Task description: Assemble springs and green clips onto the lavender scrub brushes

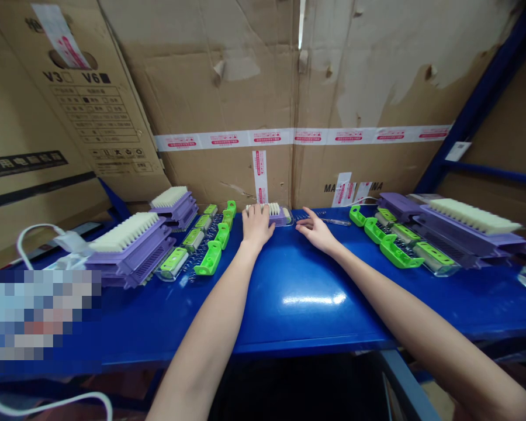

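Observation:
At the back of the blue table, my left hand (pixel 256 227) is closed over the left part of a purple brush head (pixel 280 217) with cream bristles, partly covering it. Its fingers lie across the bristles, and the thumb is at the near side. A clear part shows at the brush head's right end. To the right, my right hand (pixel 318 232) is open with its fingers apart, holding nothing. Just beyond it lie loose metal springs (pixel 309 215) and a thin tool with a clear handle (pixel 336 222), whose kind I cannot make out.
Purple brush heads are stacked on the left (pixel 129 257) and right (pixel 473 234). Green plastic covers (pixel 209 260), clear-and-green cases (pixel 174 263) and springs stand in rows on both sides. A white cable (pixel 30 231) crosses the left side. Cardboard (pixel 228 99) walls the back.

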`<state>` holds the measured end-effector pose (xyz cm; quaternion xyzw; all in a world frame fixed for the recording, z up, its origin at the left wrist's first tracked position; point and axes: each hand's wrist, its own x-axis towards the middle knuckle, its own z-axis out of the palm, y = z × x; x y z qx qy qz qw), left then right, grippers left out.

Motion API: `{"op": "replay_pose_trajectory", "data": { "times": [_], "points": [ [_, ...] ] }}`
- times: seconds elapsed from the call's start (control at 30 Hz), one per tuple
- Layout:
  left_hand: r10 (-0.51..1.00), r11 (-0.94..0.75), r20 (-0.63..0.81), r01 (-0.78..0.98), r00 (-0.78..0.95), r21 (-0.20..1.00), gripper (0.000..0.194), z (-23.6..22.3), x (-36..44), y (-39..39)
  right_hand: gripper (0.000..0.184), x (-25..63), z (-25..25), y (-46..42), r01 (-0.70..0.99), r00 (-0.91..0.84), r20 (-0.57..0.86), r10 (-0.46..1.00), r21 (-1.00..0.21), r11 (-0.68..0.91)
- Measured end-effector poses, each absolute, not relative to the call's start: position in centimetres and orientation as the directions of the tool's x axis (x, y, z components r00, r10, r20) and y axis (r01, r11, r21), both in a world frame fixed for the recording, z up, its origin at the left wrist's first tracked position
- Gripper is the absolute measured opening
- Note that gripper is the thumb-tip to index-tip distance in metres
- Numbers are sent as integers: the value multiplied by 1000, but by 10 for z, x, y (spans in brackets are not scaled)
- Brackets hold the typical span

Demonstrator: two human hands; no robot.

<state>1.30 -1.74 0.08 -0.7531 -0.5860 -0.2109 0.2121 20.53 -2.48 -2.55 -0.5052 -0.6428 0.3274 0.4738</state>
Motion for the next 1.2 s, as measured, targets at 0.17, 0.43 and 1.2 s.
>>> {"op": "replay_pose_trajectory", "data": {
  "times": [0.17,0.43,1.2],
  "points": [
    [792,-228,568,972,223,-65,49,0,13,-17,74,205,-26,-25,334,-37,289,957,-899,284],
    [790,-223,571,972,223,-71,48,0,13,-16,75,207,-29,-22,349,-53,300,953,-888,299],
    [794,-208,568,974,219,-86,46,0,13,-18,77,206,-26,-24,348,-47,282,958,-895,281]
  ]
}}
